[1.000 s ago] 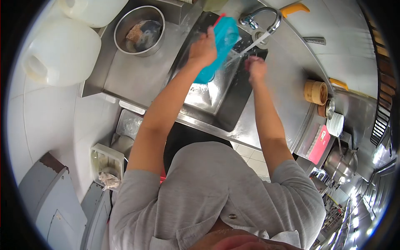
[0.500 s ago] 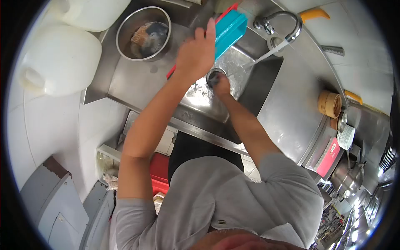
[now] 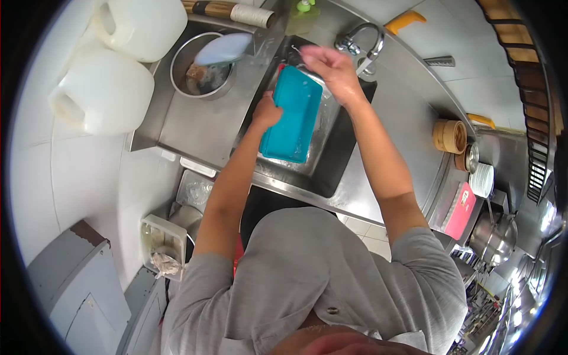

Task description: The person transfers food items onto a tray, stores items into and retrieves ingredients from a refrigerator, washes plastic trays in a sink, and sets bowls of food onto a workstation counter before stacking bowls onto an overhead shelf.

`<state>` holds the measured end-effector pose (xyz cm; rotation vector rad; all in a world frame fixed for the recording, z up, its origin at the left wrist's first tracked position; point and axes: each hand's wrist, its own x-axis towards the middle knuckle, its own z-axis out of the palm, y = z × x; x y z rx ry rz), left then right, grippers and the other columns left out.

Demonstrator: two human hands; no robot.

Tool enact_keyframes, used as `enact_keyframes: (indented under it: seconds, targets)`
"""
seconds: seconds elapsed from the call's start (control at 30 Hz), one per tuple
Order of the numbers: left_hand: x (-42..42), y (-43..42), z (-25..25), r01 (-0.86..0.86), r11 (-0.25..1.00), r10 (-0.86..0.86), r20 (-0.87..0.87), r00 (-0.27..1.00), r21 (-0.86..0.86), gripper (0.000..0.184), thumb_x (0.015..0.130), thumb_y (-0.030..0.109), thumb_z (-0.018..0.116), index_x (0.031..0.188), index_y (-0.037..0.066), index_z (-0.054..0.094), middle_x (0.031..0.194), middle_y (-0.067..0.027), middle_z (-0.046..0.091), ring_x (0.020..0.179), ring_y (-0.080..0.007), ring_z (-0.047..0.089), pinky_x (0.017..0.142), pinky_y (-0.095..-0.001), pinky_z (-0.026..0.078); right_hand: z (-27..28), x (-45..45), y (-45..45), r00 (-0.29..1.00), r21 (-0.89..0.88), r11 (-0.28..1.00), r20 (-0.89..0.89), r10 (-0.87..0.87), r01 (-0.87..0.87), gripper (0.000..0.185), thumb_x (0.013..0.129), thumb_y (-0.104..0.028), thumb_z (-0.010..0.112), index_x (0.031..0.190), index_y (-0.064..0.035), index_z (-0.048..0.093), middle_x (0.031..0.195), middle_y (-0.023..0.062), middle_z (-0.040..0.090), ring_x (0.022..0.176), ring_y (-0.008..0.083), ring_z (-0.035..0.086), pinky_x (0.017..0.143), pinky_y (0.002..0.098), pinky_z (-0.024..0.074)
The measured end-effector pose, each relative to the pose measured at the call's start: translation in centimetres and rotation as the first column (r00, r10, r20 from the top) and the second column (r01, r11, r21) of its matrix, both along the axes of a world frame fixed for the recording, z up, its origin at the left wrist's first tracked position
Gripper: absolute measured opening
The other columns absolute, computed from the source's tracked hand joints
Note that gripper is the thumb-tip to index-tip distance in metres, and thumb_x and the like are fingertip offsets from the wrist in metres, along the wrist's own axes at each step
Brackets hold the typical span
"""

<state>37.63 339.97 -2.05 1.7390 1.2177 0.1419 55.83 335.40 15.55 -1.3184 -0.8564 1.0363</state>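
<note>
A teal rectangular plastic tray (image 3: 294,118) tilts over the sink (image 3: 338,168), its hollow side facing up. My left hand (image 3: 268,111) grips its left edge, thumb on top and fingers hidden beneath. A bit of red shows at the tray's upper corner. My right hand (image 3: 334,72) is raised above the tray's top right corner, close to the tap (image 3: 378,38). Its fingers are slightly blurred, apart and loosely bent, with nothing visible in them. Water runs from the tap beside this hand.
Left of the sink stands a metal pot (image 3: 177,74) with a brown scrubber-like lump and a pale oval thing over its rim. White jugs (image 3: 106,94) are farther left. Bamboo steamers (image 3: 449,136) and stacked plates (image 3: 482,179) stand right. A roller-like cylinder (image 3: 251,15) lies behind.
The teal tray has swung down and turned its hollow side up. My right hand has risen from the sink bottom, leaving the dark round thing there. My left hand has moved lower along the tray.
</note>
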Motion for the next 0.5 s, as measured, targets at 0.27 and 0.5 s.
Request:
enact_keyframes:
  seconds: [0.27,0.5]
  targets:
    - [3.9,1.3,-5.3,-0.008,0.817,0.233,0.318,0.919,-0.576,0.066,0.073,-0.005,0.061,0.137,-0.002,0.044,0.115,-0.0161,0.064,0.098,-0.0254,0.065,0.082,-0.0382,0.055,-3.8,7.5,-4.3,0.787,-0.209,0.920,-0.599,0.148,-0.332,0.030,0.095,-0.014,0.058,0.113,0.0096,0.061,0.107,0.0215,0.069,0.094,0.0290,0.070,0.087,0.0396,0.0568]
    - [8.9,-0.3,-3.1,0.155,0.837,0.080,0.398,0.914,-0.525,0.075,0.068,0.000,0.068,0.140,0.001,0.048,0.121,-0.0159,0.064,0.106,-0.0258,0.064,0.088,-0.0373,0.052,-3.8,9.5,-3.9,0.897,-0.354,0.898,-0.434,0.091,-0.262,0.039,0.091,-0.023,0.067,0.111,0.0096,0.063,0.109,0.0239,0.069,0.097,0.0300,0.070,0.086,0.0388,0.0569]
